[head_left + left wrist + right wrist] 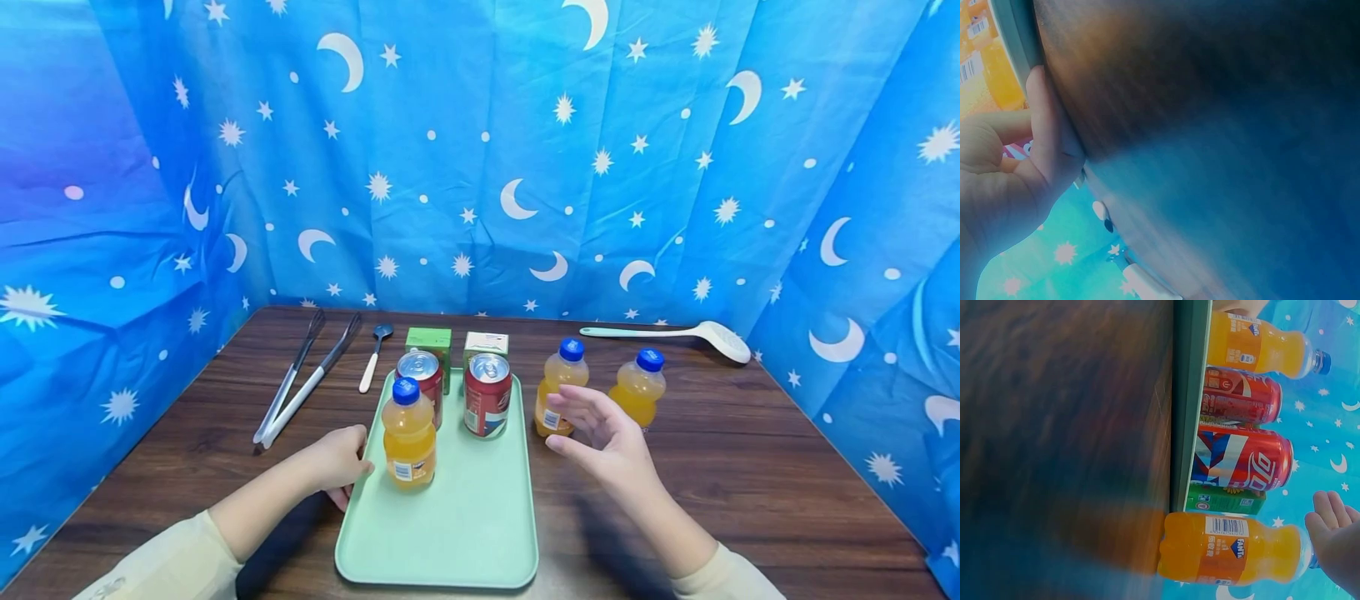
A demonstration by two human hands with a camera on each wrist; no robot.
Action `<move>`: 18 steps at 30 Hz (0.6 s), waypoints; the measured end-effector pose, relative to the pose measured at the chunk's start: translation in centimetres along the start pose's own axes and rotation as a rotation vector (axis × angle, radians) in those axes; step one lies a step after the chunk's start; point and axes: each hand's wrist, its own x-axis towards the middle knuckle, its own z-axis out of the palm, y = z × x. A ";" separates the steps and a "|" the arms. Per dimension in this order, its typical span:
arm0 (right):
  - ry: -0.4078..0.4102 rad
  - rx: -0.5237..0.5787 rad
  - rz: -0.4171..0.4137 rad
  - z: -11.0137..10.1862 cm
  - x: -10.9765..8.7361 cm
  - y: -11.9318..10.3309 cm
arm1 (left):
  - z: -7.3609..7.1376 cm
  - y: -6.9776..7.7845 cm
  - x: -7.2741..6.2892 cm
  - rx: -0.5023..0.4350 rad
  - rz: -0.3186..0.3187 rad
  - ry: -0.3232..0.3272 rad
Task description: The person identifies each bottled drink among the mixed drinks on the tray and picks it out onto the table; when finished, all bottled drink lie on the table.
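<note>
A light green tray (457, 533) lies on the table, my left hand (341, 467) at its left edge. That hand grips the rim, thumb at the top and fingers low along the outer side. On the tray stand an orange soda bottle (409, 442) with a blue cap and two red soda cans (487, 400), one partly hidden by the bottle. My right hand (611, 446) is held with fingers spread in front of a second orange soda bottle (551, 392), right of the tray. A third orange soda bottle (637, 392) stands beyond that hand, partly covered by it.
Behind the cans are a green box (429, 337) and a white-topped box (487, 342). Tongs (300, 392) and a small dark-headed spoon (372, 362) lie to the left. A pale slotted spoon (720, 337) lies at the back right, before a blue curtain (480, 167).
</note>
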 end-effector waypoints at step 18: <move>-0.021 0.015 0.030 1.0 0.3 -0.1 | 0.0 -0.3 0.3 -0.002 0.011 0.001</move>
